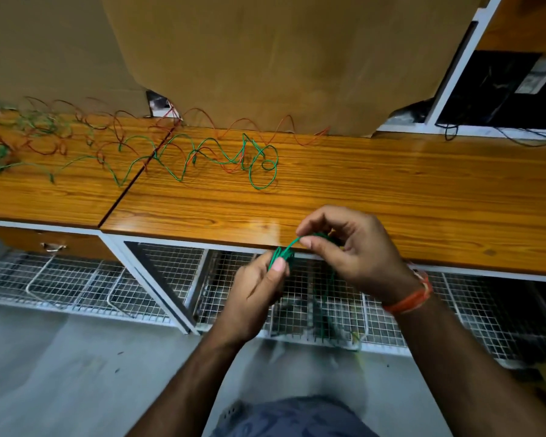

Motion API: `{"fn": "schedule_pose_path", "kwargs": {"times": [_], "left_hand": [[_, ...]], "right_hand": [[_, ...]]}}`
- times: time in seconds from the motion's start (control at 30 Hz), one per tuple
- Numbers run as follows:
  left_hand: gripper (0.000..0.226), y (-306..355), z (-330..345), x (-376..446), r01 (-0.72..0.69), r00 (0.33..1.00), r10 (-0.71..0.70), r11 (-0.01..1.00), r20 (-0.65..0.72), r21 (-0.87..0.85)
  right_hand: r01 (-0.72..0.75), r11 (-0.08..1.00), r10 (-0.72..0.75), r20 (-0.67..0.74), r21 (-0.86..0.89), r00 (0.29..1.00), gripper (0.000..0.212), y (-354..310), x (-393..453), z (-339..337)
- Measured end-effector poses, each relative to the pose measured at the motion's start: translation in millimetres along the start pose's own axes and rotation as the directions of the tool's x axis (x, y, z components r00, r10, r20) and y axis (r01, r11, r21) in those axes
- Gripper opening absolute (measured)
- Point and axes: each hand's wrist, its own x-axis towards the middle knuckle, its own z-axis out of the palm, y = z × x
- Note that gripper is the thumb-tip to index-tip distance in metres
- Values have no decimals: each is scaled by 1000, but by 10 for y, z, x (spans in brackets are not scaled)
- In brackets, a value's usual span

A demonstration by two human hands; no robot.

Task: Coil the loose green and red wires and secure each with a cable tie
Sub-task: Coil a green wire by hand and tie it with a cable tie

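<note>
the fingers (278, 265) of the left hand (256, 298) are curled tight, thumb pressed on a small green coil (282, 253) at lower centre of the frame. the right hand (353, 247) pinches a strand of that same coil just above, fingers bent round it. so one green bundle looks partly wound; no cable tie is visible anywhere. most work remains: loose green wire (259, 165) sprawls over the wooden surface (407, 190) at centre, red wire (234, 127) loops along the cardboard behind, and a tangle of both lies at the left edge, uncoiled and untied.
</note>
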Motion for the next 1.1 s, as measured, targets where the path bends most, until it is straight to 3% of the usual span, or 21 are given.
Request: {"fn": "schedule_pose_path", "kwargs": {"times": [0.17, 0.27, 0.47, 0.73, 0.93, 1.1], "left_hand": [[32, 82, 74, -18, 33, 999, -29, 995, 45, -94], [29, 129, 102, 23, 52, 998, -44, 984, 50, -173], [30, 196, 176, 88, 86, 993, -45, 912, 111, -401], [30, 206, 259, 126, 164, 985, -89, 774, 151, -611], [30, 180, 182, 181, 161, 987, -126, 694, 101, -702], [29, 171, -30, 310, 72, 970, -225, 616, -88, -784]], "right_hand": [[-58, 992, 75, -152, 108, 986, 16, 299, -60, 87], [-81, 992, 96, -165, 92, 982, 15, 438, -155, 174], [-144, 981, 163, -142, 133, 976, 36, 475, -290, 475], [-180, 981, 194, -234, 78, 953, 28, 447, -354, 601], [-250, 961, 265, -139, 117, 954, 31, 505, -464, 572], [-159, 958, 179, 63, -240, 982, 21, 650, -718, 445]]}}
